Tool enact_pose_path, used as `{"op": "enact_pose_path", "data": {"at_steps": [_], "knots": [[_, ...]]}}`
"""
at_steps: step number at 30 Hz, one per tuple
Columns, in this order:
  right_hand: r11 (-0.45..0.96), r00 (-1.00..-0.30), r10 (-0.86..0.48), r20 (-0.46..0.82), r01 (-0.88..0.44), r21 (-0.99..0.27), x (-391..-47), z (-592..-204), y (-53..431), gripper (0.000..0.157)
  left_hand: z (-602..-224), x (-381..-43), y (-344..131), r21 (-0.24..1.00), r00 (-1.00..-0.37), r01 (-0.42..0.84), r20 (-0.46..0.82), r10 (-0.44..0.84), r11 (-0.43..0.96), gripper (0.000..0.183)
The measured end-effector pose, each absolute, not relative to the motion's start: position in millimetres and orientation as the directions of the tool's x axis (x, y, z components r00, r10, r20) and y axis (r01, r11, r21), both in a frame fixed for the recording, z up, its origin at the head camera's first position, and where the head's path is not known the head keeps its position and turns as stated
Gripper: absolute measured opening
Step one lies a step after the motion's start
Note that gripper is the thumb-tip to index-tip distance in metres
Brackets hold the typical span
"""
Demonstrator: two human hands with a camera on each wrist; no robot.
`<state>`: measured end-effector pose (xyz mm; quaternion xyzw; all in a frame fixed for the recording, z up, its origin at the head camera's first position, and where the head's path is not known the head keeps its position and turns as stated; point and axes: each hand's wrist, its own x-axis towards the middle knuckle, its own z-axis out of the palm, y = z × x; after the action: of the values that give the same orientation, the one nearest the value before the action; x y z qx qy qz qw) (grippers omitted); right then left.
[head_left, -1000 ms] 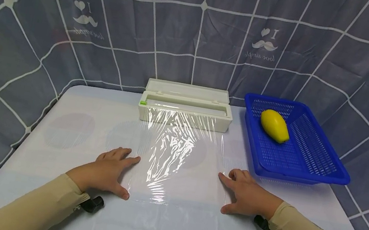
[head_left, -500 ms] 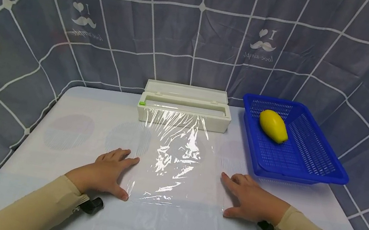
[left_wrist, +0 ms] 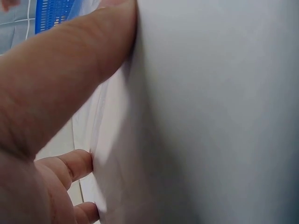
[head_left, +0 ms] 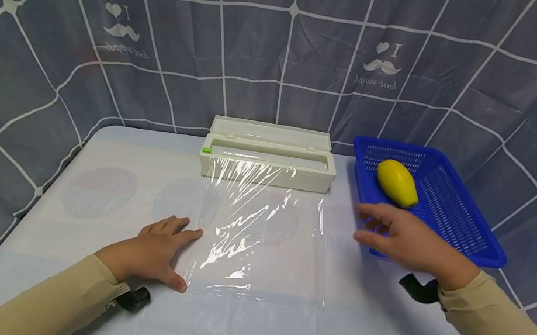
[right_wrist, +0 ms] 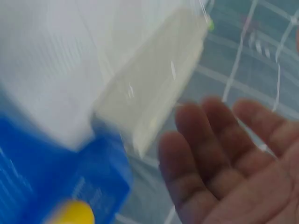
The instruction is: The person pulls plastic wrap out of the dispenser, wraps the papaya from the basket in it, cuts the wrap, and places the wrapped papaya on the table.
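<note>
1. Our left hand (head_left: 150,251) lies flat, fingers straight, pressing the near left edge of the clear film (head_left: 262,237) onto the surface (head_left: 100,187).
2. Our right hand (head_left: 408,241) hovers empty with fingers spread, beside the blue mesh basket (head_left: 451,222) holding a smooth yellow fruit (head_left: 397,183).
3. The thin, wrinkled, glossy sheet runs from the white rectangular dispenser (head_left: 267,161); with one side unheld, we judge it could curl, cling to itself or lift.
</note>
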<state>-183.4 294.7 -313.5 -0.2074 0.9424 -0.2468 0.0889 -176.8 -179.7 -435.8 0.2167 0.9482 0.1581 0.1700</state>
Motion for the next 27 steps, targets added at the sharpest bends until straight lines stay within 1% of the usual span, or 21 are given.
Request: {"op": "enact_pose_path", "data": {"at_steps": [3,5,7,12,15,19,27], "knots": [[0.839,-0.950,-0.311,-0.026,-0.262,-0.477,-208,-294,309,0.065,-436,-177,-180,0.368,-0.850,0.355,-0.257,0.461,0.859,0.117],[0.868,-0.969,-0.247,-0.023,-0.211,-0.449,-228,-285,321,0.073,-436,-177,-180,0.366,-0.851,0.351,-0.259,0.457,0.862,0.118],[0.896,-0.978,-0.204,-0.033,-0.173,-0.408,-248,-279,335,0.080,-435,-177,-179,0.366,-0.852,0.346,-0.263,0.453,0.864,0.118],[0.942,-0.988,-0.119,-0.093,-0.083,-0.326,-289,-276,367,0.090,-433,-176,-178,0.369,-0.852,0.339,-0.270,0.449,0.865,0.118],[0.952,-0.988,-0.093,-0.121,-0.052,-0.301,-310,-281,383,0.092,-433,-177,-178,0.366,-0.855,0.337,-0.267,0.445,0.867,0.119],[0.961,-0.985,-0.080,-0.154,-0.035,-0.274,-332,-296,398,0.093,-435,-178,-180,0.356,-0.860,0.327,-0.273,0.432,0.876,0.120],[0.974,-0.963,-0.057,-0.264,0.004,-0.225,-353,-333,406,0.101,-438,-178,-179,0.363,-0.855,0.340,-0.265,0.445,0.868,0.119]]}}
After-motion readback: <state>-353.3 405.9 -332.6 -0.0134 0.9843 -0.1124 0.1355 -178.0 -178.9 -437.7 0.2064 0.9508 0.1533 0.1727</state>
